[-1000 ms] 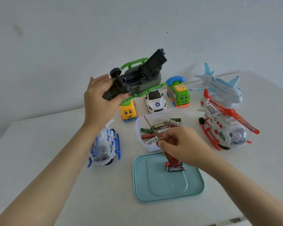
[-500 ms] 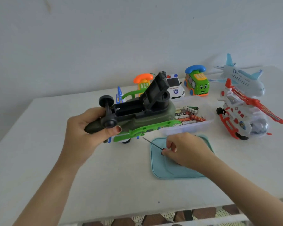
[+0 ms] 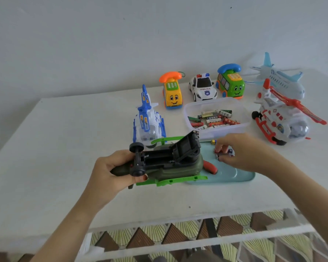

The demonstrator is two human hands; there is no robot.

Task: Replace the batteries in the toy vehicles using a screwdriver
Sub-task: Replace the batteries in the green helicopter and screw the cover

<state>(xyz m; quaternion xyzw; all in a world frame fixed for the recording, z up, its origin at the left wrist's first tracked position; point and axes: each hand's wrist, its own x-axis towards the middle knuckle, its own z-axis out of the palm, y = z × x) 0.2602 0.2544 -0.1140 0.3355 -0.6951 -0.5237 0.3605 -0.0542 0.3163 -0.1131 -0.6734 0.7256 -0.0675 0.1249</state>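
Note:
My left hand (image 3: pixel 110 171) grips the tail of a dark green toy helicopter (image 3: pixel 170 165) turned belly up, its black battery door hinged open and the bay showing bare springs. My right hand (image 3: pixel 240 152) reaches over the teal lid (image 3: pixel 235 174) and pinches batteries (image 3: pixel 224 153) lying on it. The red-handled screwdriver (image 3: pixel 210 167) lies loose on the lid beside the helicopter. A clear tub (image 3: pixel 240 110) holding several batteries stands just behind the lid.
A blue-white helicopter (image 3: pixel 148 120), a yellow phone bus (image 3: pixel 171 93), a police car (image 3: pixel 203 87), a green phone bus (image 3: pixel 231 82), a white plane (image 3: pixel 280 80) and a red-white helicopter (image 3: pixel 280 114) line the table's back. The table's front edge (image 3: pixel 159 224) is near, patterned floor below.
My left hand has lowered the green helicopter toward the table. My right hand has let go of the screwdriver, which now lies on the lid, and has taken hold of batteries there.

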